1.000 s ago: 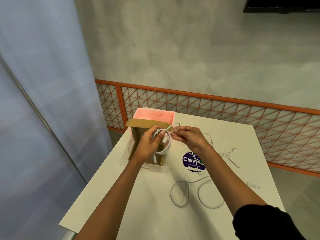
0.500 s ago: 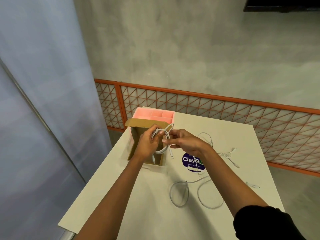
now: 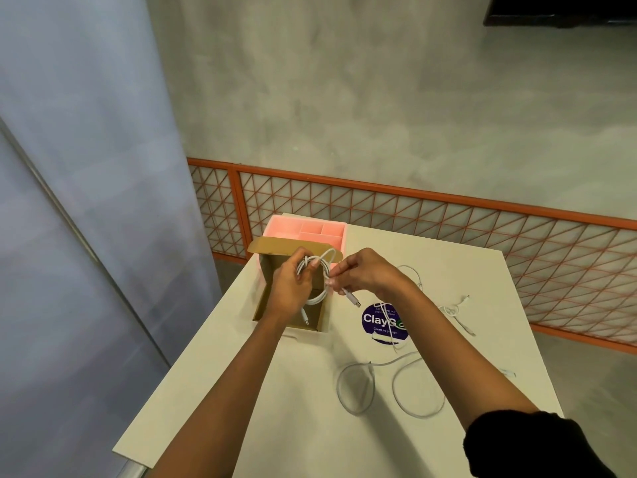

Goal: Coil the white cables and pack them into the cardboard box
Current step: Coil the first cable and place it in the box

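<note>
Above the open cardboard box (image 3: pixel 265 267) I hold a coiled white cable (image 3: pixel 319 298). My left hand (image 3: pixel 291 288) grips the coil from the left side. My right hand (image 3: pixel 365 274) pinches the cable's free end on the right, and its plug (image 3: pixel 353 300) sticks out below my fingers. Another plug end hangs down into the box. A long loose white cable (image 3: pixel 396 391) lies in loops on the table near me. A smaller tangled white cable (image 3: pixel 455 312) rests further right.
A pink divided tray (image 3: pixel 275 225) stands behind the box at the table's far left corner. A round purple sticker (image 3: pixel 375 320) is on the white table (image 3: pixel 275 426). An orange mesh railing (image 3: pixel 482 215) runs behind the table, and a grey wall stands to the left.
My right hand has slid left to the coil and drawn the cable's free end around it, so the plug now hangs just right of the coil. The left hand has stayed in place.
</note>
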